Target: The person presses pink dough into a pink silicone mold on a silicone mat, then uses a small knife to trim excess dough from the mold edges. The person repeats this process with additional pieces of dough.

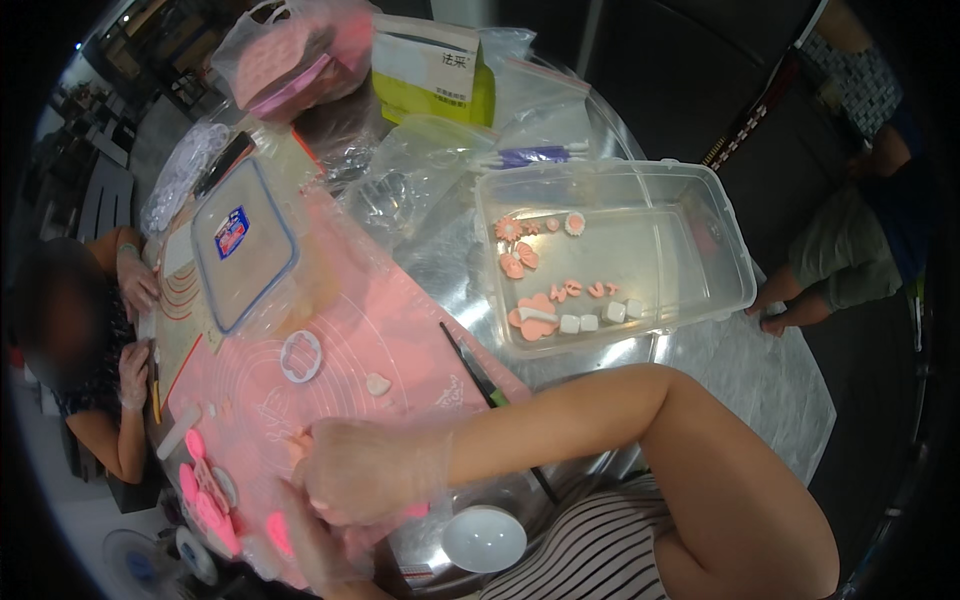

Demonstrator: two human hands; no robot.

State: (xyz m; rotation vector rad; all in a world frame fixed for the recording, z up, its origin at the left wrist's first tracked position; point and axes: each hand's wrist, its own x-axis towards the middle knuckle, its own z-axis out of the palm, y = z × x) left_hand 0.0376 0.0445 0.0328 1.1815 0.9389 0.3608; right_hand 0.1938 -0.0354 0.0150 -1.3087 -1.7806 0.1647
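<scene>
My right hand (367,465), in a clear plastic glove, reaches over the pink silicone mat (345,315) with fingers curled. A bit of peach-coloured dough (300,444) shows at its fingertips; its grip is blurred. Close below, my left hand (311,532), also gloved, is partly covered by the right, and whether it holds anything is hidden. Above the hands lie a white flower-shaped cutter (301,356) and a small pale lump (378,385). Bright pink plastic tools (210,510) lie to the left. A knife (469,364) lies partly under my right forearm.
A clear plastic bin (615,337) holds peach flowers, bows and white cubes. A lidded food box (244,255) stands on the mat. A white bowl (484,538) is near my body. Bags (431,75) stand at the back. Another person's gloved hands (136,281) are at the left.
</scene>
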